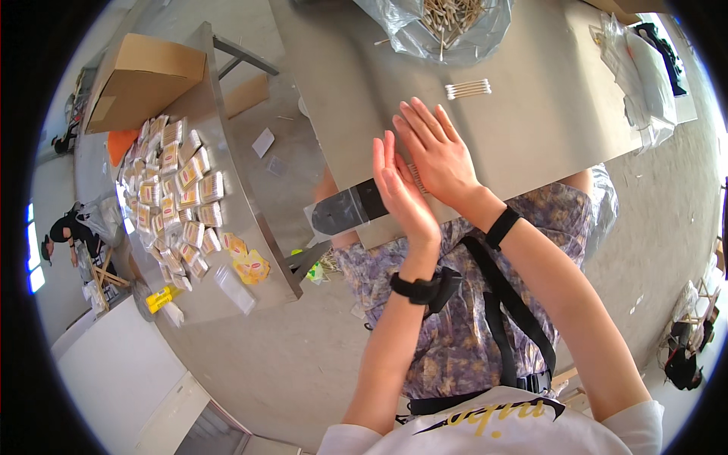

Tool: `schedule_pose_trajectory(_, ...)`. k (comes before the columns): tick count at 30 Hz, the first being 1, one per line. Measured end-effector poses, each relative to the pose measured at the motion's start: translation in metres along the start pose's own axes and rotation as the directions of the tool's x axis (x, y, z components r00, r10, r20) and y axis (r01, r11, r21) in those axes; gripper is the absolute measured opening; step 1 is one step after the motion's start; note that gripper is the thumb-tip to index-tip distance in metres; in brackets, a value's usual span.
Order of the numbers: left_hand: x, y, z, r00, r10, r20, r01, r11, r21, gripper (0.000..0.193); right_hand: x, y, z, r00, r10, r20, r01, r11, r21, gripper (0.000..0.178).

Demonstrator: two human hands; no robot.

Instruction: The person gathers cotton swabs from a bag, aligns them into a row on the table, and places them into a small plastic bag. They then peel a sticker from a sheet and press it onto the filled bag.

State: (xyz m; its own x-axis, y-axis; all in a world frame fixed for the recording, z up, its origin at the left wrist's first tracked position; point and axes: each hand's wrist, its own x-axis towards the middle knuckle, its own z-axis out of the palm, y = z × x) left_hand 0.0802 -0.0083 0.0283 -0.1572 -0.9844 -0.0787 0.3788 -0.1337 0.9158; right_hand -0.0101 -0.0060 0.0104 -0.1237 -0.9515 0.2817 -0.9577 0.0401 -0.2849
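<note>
My left hand (402,193) and my right hand (441,157) are over the table's near edge, palms turned toward each other and fingers stretched out. A row of cotton swabs (416,179) shows between the palms, pressed between the two hands; most of it is hidden. Beyond my right fingertips, a small group of white-tipped cotton swabs (469,89) lies side by side on the metal table (523,114). Beside my left hand, a dark flat strip (341,211) with clear plastic over its end lies at the table edge.
A clear bag of loose cotton swabs (453,23) sits at the table's far side. Plastic bags (648,83) lie at the right corner. On the left table, many packed swab bags (178,189) are piled by a cardboard box (148,80), with yellow labels (250,265) near its edge.
</note>
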Motion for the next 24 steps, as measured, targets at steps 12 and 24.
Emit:
schedule_pose_trajectory(12, 0.045, 0.106, -0.134, 0.755, -0.159, 0.637, -0.618, 0.154, 0.771, 0.075, 0.011, -0.037, 0.019, 1.000, 0.001, -0.003, -0.001, 1.000, 0.018, 0.049)
schedule_pose_trajectory(24, 0.065, 0.087, -0.129, 0.682, -0.189, 0.706, -0.665, 0.242, 0.707, 0.065, 0.018, -0.052, 0.023, 1.000, -0.012, 0.016, 0.011, 1.000, 0.021, 0.050)
